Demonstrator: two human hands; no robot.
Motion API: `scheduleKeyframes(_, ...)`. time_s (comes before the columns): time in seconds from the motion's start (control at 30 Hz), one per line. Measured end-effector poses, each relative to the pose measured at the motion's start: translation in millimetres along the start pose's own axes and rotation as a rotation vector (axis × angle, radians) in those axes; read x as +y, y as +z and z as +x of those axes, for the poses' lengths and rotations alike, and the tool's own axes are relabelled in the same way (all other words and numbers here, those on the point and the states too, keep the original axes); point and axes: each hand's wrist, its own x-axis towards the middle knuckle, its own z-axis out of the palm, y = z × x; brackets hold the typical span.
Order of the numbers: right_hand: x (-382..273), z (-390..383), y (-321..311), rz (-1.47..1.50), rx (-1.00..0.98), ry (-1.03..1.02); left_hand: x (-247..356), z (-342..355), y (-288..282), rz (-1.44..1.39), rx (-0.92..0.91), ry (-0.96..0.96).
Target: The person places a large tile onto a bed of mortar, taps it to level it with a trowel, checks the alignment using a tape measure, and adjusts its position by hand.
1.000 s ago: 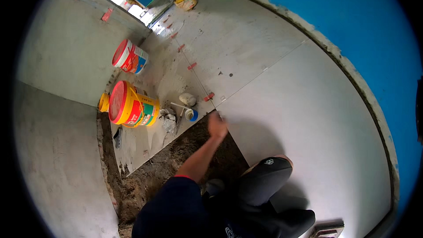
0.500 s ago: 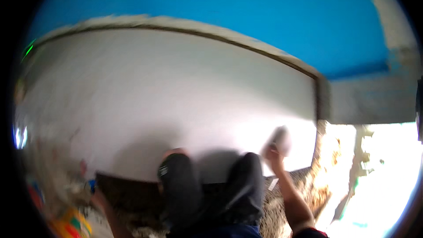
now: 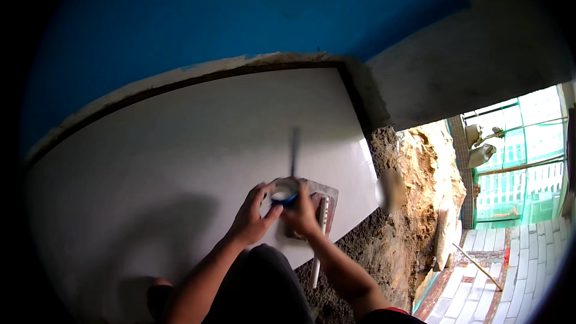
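Both my hands come together over the large pale slab (image 3: pixel 198 120). Between them is a small round thing (image 3: pixel 284 191) with a blue rim and a pale middle, too blurred to tell its kind. My left hand (image 3: pixel 249 216) curls round its left side. My right hand (image 3: pixel 302 210) grips its right side. A thin dark strip (image 3: pixel 294 150), smeared by motion, runs up from the round thing. Under my right hand lies a flat grey plate (image 3: pixel 327 192) with a reddish-brown part. A long white stick (image 3: pixel 320 240) lies along it, partly behind my right forearm.
A blue wall (image 3: pixel 240 12) rises behind the slab's far edge. Dark loose mortar (image 3: pixel 360 252) borders its right side, beside a yellowish sand heap (image 3: pixel 429 168). A blurred roundish thing (image 3: pixel 393 192) stands by the slab's right corner. Green netting (image 3: pixel 510 186) and pale tiling (image 3: pixel 534 258) show beyond.
My hands were apart; now they meet at the blue-rimmed thing. My right hand no longer has the blurred, dark-topped thing it was on. The view has turned to the right.
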Motion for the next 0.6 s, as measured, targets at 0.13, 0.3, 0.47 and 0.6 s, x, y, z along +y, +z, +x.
scheduleKeyframes(0.13, 129.2, 125.4, -89.3, 0.057, 0.377, 0.396, -75.2, 85.0, 12.8, 0.947, 0.166, -0.251)
scheduleKeyframes(0.3, 237.3, 295.7, -170.8, -0.179, 0.656, 0.014, -125.5, 112.6, 26.6, 1.284, 0.296, -0.110)
scheduleKeyframes(0.47, 263.7, 424.0, -185.3, -0.212, 0.704, 0.108, -127.3, 125.8, 27.9, 1.198, 0.116, -0.201)
scheduleKeyframes(0.6, 268.1, 461.0, -185.4, -0.066, 0.630, 0.184, -128.8, 129.0, 31.1, 1.198, 0.103, -0.207)
